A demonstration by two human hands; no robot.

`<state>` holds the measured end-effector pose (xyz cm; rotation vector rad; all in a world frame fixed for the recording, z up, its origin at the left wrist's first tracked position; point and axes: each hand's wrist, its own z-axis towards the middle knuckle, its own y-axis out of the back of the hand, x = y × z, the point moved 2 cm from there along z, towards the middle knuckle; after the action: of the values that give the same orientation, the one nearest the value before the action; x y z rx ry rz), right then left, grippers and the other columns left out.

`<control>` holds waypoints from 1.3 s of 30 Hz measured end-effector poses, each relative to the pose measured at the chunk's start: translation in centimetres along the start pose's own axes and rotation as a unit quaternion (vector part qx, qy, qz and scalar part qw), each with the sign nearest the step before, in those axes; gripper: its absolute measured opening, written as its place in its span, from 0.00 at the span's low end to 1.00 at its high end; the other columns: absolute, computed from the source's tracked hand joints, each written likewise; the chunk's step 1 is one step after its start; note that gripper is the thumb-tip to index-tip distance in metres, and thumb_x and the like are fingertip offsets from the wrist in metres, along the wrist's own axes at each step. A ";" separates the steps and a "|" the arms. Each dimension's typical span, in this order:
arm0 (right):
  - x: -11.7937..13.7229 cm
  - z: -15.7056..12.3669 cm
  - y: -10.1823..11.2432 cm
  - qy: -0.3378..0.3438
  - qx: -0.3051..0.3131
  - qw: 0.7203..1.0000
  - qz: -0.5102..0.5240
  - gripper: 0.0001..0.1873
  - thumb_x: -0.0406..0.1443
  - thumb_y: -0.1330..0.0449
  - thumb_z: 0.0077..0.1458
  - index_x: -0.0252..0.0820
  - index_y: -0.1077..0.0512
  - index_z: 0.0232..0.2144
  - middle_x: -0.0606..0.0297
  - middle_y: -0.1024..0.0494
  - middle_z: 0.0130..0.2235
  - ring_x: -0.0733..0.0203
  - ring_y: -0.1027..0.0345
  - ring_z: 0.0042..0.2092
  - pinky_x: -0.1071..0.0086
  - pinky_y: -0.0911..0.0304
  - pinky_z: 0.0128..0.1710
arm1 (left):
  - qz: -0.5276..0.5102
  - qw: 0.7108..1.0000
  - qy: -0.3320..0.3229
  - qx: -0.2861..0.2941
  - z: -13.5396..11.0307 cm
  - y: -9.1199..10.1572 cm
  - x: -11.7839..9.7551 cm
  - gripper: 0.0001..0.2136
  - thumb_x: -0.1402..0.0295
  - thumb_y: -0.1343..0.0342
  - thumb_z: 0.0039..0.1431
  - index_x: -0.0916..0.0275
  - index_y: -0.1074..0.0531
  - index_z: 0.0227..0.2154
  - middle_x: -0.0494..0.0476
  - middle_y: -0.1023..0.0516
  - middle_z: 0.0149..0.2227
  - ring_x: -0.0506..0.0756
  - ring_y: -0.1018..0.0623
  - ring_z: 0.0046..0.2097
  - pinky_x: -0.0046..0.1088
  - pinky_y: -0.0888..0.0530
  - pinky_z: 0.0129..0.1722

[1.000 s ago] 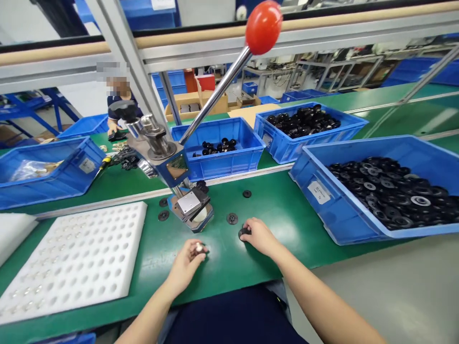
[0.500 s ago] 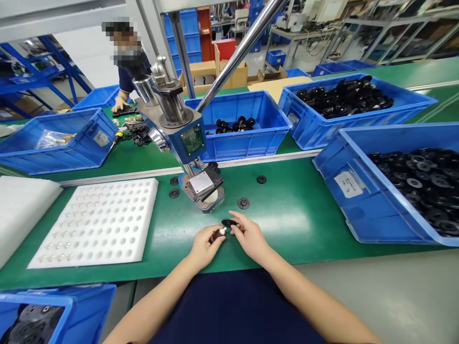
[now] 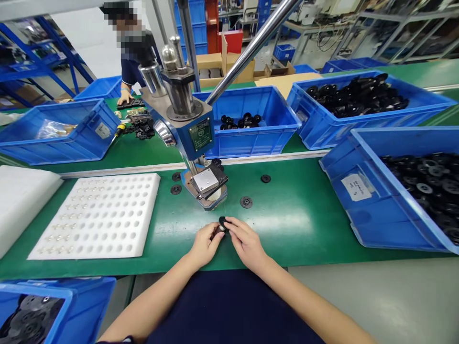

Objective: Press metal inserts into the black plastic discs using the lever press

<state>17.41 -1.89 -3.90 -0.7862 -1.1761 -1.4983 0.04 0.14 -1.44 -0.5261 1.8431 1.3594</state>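
Note:
Both my hands meet over the green bench top near its front edge. My left hand [image 3: 205,244] is closed around a small dark part with a white piece [image 3: 222,228] on it; the fingers cover most of it. Pinched in my right hand [image 3: 247,241] is a black disc [image 3: 223,221], tilted against the white piece. Just beyond my hands stands a lever press [image 3: 195,124] with a flat metal plate [image 3: 205,180] on its base. A black toothed disc [image 3: 246,202] lies flat to the right of the press, and another black disc [image 3: 266,178] lies farther back.
A white foam tray [image 3: 148,224] holding rows of small clear parts lies at left. Blue bins of black parts stand behind the press and at right [image 3: 344,191]; another bin [image 3: 89,301] is at lower left. The press lever [image 3: 251,52] slants overhead. Across the bench, a person's hand [image 3: 125,97] touches black parts.
My right hand has moved left and brought the black disc onto the white piece in my left hand. The view has shifted slightly.

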 end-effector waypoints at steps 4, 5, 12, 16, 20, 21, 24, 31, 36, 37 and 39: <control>0.5 -0.6 0.0 0.060 0.054 0.996 -0.034 0.29 0.27 0.52 0.63 0.52 0.37 0.63 0.58 0.26 0.58 0.58 0.30 0.57 0.58 0.29 0.54 | -0.015 1.000 0.011 -0.012 0.1 0.2 -0.2 0.11 0.61 0.49 0.65 0.60 0.28 0.44 0.55 0.23 0.32 0.55 0.25 0.33 0.32 0.30 0.37; 0.4 -0.5 0.4 0.070 0.057 0.995 -0.044 0.30 0.27 0.52 0.63 0.52 0.38 0.64 0.58 0.27 0.59 0.57 0.30 0.57 0.57 0.30 0.55 | -0.023 0.999 0.018 -0.017 0.1 0.2 -0.2 0.11 0.61 0.48 0.64 0.60 0.28 0.43 0.55 0.23 0.33 0.55 0.25 0.33 0.32 0.30 0.37; -6.1 6.0 6.7 -0.110 -0.015 0.968 -0.225 0.27 0.34 0.49 0.61 0.44 0.36 0.63 0.54 0.36 0.66 0.42 0.46 0.67 0.40 0.43 0.61 | -0.136 0.985 0.089 -0.050 0.7 0.7 0.7 0.10 0.61 0.44 0.60 0.61 0.29 0.39 0.53 0.25 0.29 0.52 0.26 0.30 0.29 0.29 0.33; -9.0 8.9 9.0 -0.166 -0.008 0.949 -0.268 0.24 0.34 0.51 0.61 0.36 0.32 0.58 0.50 0.34 0.64 0.38 0.43 0.64 0.40 0.43 0.59 | -0.203 0.967 0.117 -0.094 1.2 1.4 0.2 0.13 0.58 0.42 0.57 0.61 0.30 0.38 0.53 0.25 0.29 0.51 0.27 0.29 0.27 0.29 0.31; -8.1 6.8 8.3 -0.120 0.000 0.962 -0.244 0.19 0.36 0.52 0.64 0.40 0.24 0.48 0.53 0.22 0.52 0.46 0.31 0.53 0.51 0.36 0.54 | -0.228 0.961 0.135 -0.076 1.4 1.5 -0.6 0.15 0.57 0.35 0.49 0.61 0.28 0.35 0.54 0.23 0.31 0.52 0.25 0.32 0.28 0.28 0.34; -7.8 5.8 8.0 -0.112 -0.004 0.965 -0.237 0.18 0.37 0.52 0.64 0.41 0.24 0.46 0.53 0.21 0.50 0.48 0.30 0.51 0.52 0.35 0.53 | -0.230 0.961 0.136 -0.071 1.4 1.4 -0.7 0.15 0.58 0.34 0.48 0.61 0.28 0.35 0.54 0.23 0.31 0.53 0.26 0.33 0.28 0.28 0.34; -7.2 2.6 7.4 -0.107 -0.031 0.970 -0.217 0.18 0.41 0.52 0.66 0.41 0.24 0.45 0.54 0.20 0.44 0.52 0.28 0.44 0.56 0.32 0.48 | -0.225 0.963 0.135 -0.065 1.3 0.9 -0.2 0.13 0.60 0.36 0.50 0.63 0.26 0.35 0.53 0.24 0.29 0.51 0.28 0.31 0.27 0.29 0.33; -7.4 -0.2 5.5 -0.118 -0.081 0.966 -0.214 0.19 0.44 0.50 0.66 0.40 0.24 0.45 0.54 0.22 0.44 0.54 0.28 0.46 0.58 0.31 0.49 | -0.165 0.983 0.068 -0.049 0.8 0.8 0.9 0.11 0.60 0.42 0.60 0.64 0.25 0.32 0.56 0.26 0.33 0.52 0.28 0.32 0.26 0.30 0.32; -7.0 0.3 5.2 -0.115 -0.077 0.955 -0.264 0.26 0.52 0.44 0.61 0.38 0.25 0.50 0.49 0.26 0.45 0.46 0.32 0.48 0.52 0.32 0.48 | -0.169 0.979 0.095 -0.062 0.7 1.1 0.8 0.09 0.62 0.42 0.59 0.64 0.25 0.31 0.53 0.24 0.28 0.51 0.27 0.29 0.26 0.29 0.32; -6.9 0.3 5.1 -0.113 -0.070 0.952 -0.274 0.27 0.52 0.45 0.61 0.38 0.25 0.50 0.49 0.26 0.44 0.46 0.33 0.47 0.52 0.32 0.47 | -0.172 0.978 0.099 -0.063 0.7 1.1 0.7 0.09 0.63 0.42 0.59 0.64 0.25 0.31 0.54 0.23 0.28 0.51 0.26 0.29 0.27 0.28 0.32; -6.7 0.2 5.1 -0.107 -0.059 0.950 -0.289 0.26 0.51 0.47 0.63 0.38 0.25 0.49 0.50 0.27 0.42 0.48 0.33 0.45 0.52 0.32 0.46 | -0.174 0.977 0.106 -0.064 0.8 1.2 0.7 0.09 0.63 0.42 0.59 0.64 0.25 0.31 0.54 0.22 0.29 0.52 0.25 0.30 0.28 0.27 0.34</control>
<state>24.02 0.48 -8.60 -0.7303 -1.5834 -2.0132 -0.97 1.34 -1.34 -1.0456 1.7305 1.2226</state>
